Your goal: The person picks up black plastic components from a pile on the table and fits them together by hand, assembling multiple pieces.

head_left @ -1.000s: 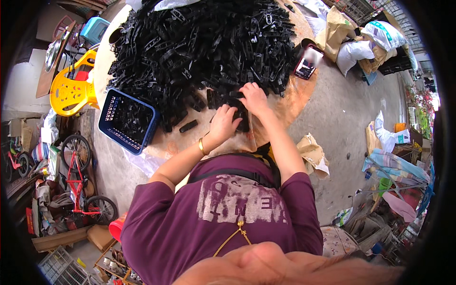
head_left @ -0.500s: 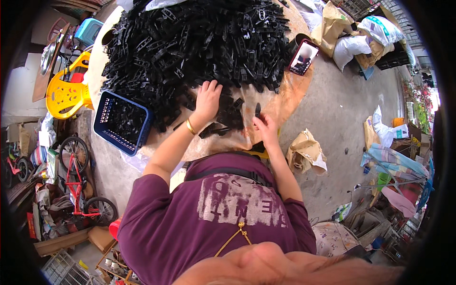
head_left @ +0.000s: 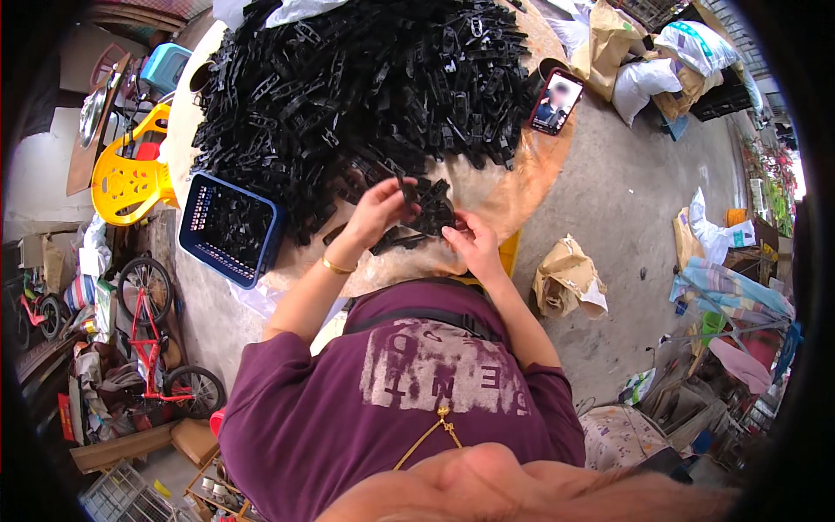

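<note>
A large heap of slim black plastic clips [head_left: 348, 96] covers most of the round table. My left hand [head_left: 379, 213], a gold bangle at its wrist, is just in front of the heap and pinches a black clip [head_left: 407, 188] in its fingertips. Close by on the right, my right hand [head_left: 475, 244] has thumb and fingers closed around the end of a dark piece, apparently another clip. Between and beyond the hands lies a small loose group of clips [head_left: 432, 207], against which the held pieces are hard to separate.
At the table's left edge a blue plastic basket [head_left: 193, 228] contains more clips. A phone [head_left: 555, 103] with a lit screen leans at the right edge. Beside the table are a yellow chair [head_left: 130, 178], a crumpled paper bag [head_left: 561, 277] and a red bicycle [head_left: 148, 335].
My left hand has drawn back from the heap's edge with a clip in its fingertips. My right hand, which held a clip upright, has moved left and slightly nearer, toward the left hand.
</note>
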`<action>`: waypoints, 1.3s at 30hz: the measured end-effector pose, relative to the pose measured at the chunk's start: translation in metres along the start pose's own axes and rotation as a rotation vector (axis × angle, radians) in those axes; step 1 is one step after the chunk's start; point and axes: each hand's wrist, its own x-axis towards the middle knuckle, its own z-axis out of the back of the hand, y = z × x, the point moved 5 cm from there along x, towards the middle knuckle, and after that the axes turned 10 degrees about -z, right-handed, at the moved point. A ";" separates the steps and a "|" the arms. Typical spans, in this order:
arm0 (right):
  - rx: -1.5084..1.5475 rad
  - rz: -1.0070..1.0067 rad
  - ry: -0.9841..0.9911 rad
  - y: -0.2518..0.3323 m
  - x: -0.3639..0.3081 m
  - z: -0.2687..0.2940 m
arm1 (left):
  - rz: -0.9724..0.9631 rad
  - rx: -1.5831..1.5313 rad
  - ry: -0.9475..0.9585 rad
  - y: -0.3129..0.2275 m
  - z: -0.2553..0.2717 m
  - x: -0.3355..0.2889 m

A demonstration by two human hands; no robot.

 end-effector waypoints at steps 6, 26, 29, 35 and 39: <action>-0.457 0.332 -0.076 0.048 -0.015 -0.016 | 0.080 -0.216 0.105 0.006 -0.031 -0.032; -0.612 0.366 0.005 0.061 -0.027 -0.021 | 0.060 0.166 -0.006 0.007 -0.026 -0.041; -0.642 0.396 -0.065 0.065 -0.029 -0.024 | -0.009 0.091 -0.049 0.000 -0.036 -0.046; -0.410 0.187 -0.045 0.059 -0.028 -0.021 | -0.048 0.131 -0.065 -0.002 -0.038 -0.048; -0.580 0.373 -0.052 0.063 -0.030 -0.022 | -0.054 0.245 -0.050 -0.001 -0.032 -0.049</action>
